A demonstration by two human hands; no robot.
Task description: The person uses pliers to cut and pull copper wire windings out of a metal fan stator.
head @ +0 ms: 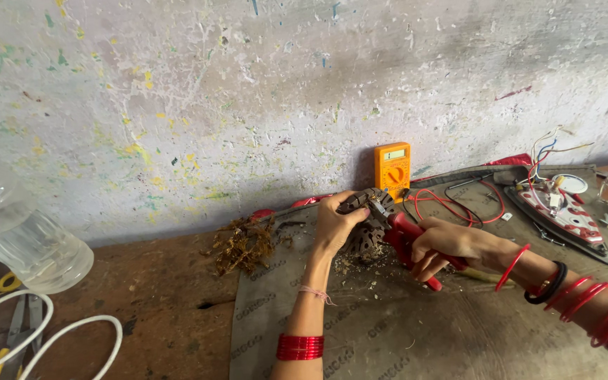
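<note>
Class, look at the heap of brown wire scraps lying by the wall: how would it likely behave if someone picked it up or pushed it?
The heap of brown wire scraps looks loose and tangled, so it would probably lift as a springy clump, shedding bits. Its strands look thin, so it is likely light for its size. Pushed across the mat, it would probably drag and spread rather than roll.

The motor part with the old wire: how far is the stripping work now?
Done: a pile of pulled copper wire lies left of the mat, and crumbs lie under the work. In hand: the left hand holds the wound motor core while the right hand works red-handled pliers at its top. Left: dark windings show on the core.
</note>
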